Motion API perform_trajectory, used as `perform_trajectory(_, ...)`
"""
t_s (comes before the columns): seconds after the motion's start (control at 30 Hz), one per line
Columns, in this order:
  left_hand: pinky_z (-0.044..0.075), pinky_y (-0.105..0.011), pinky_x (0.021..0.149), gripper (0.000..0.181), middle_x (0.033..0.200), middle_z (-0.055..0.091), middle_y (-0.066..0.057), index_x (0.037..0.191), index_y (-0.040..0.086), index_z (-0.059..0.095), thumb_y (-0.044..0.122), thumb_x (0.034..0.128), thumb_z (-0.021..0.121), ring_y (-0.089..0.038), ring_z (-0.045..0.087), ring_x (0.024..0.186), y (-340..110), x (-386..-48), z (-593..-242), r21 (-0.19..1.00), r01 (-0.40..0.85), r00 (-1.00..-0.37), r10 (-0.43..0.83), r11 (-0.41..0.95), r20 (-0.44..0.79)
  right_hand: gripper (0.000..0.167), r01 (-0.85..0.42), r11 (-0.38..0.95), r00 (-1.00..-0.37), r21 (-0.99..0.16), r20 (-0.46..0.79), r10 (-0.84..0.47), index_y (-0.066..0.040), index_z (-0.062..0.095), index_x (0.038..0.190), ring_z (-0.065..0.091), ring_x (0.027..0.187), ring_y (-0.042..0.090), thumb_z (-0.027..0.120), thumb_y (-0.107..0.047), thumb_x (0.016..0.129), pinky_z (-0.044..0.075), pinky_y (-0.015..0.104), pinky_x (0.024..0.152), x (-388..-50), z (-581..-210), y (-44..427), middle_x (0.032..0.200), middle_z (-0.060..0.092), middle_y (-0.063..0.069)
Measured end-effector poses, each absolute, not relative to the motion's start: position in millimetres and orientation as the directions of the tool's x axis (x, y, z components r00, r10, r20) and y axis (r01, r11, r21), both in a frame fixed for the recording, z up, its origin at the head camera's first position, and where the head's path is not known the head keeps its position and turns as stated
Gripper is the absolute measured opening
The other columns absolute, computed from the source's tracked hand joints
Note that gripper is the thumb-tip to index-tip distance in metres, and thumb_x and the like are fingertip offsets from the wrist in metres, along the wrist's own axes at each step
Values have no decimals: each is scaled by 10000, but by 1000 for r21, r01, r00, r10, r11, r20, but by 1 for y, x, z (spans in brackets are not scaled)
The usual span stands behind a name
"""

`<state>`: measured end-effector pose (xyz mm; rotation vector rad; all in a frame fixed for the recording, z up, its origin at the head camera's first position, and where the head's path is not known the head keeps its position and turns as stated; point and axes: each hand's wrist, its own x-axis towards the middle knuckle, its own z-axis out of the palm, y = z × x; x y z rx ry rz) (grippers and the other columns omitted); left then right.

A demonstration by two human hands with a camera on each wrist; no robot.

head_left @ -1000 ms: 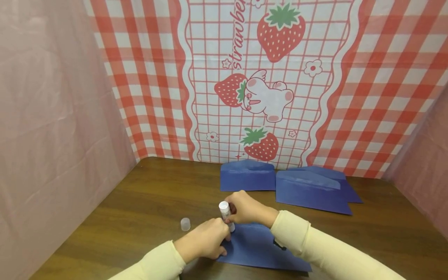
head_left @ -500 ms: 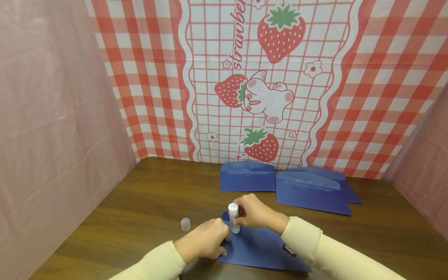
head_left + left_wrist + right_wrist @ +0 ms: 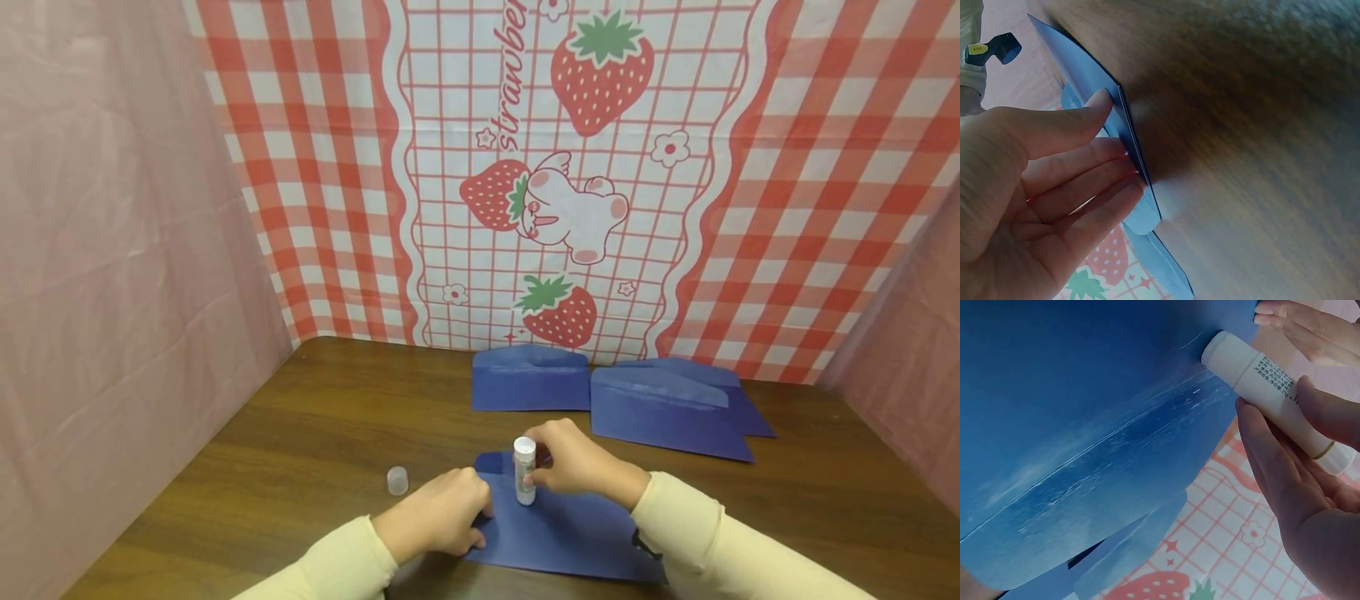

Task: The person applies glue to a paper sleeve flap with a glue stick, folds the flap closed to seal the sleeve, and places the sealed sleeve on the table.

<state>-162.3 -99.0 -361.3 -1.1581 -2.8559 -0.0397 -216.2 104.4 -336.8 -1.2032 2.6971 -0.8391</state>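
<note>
My right hand (image 3: 577, 460) grips a white glue stick (image 3: 525, 475) between thumb and fingers. The stick stands nearly upright, its lower end against a blue envelope (image 3: 562, 533). In the right wrist view the glue stick (image 3: 1266, 384) bears small printed text, and shiny streaks run along the envelope's flap (image 3: 1104, 494). At the envelope's left end rests my left hand (image 3: 444, 512). In the left wrist view, the thumb and fingertips of that hand (image 3: 1054, 181) press on the envelope (image 3: 1094, 69) near its edge, without curling round it.
A translucent cap (image 3: 397, 481) stands on the wooden table (image 3: 322, 433), left of the envelope. At the back lie more blue envelopes, one in the middle (image 3: 531, 387) and two overlapping at the right (image 3: 667, 421). A strawberry-print cloth (image 3: 337, 208) hangs behind.
My right hand has moved the glue stick to the right along the envelope, uncovering the flap's left end. The left hand has stayed in place.
</note>
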Motion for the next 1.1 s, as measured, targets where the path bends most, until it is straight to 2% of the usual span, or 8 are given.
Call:
perform_trajectory(0.6, 556, -175, 708, 221, 827, 753, 67, 874, 172, 775, 268, 687, 841, -76, 694, 787, -100, -162, -363, -18, 709, -701, 707, 705, 92, 192, -585, 612, -761, -532, 100, -641, -49, 685, 931, 674, 770, 99, 773, -50, 760, 550, 173, 645, -212, -336, 143, 880, 725, 43)
perform_trajectory(1.1, 553, -165, 695, 223, 809, 750, 71, 868, 179, 775, 276, 679, 844, -67, 691, 766, -101, -161, -362, -26, 704, -705, 702, 710, 100, 189, -552, 628, -788, -548, 98, -608, -65, 682, 910, 670, 752, 74, 785, -70, 752, 544, 171, 627, -207, -337, 167, 871, 728, 38)
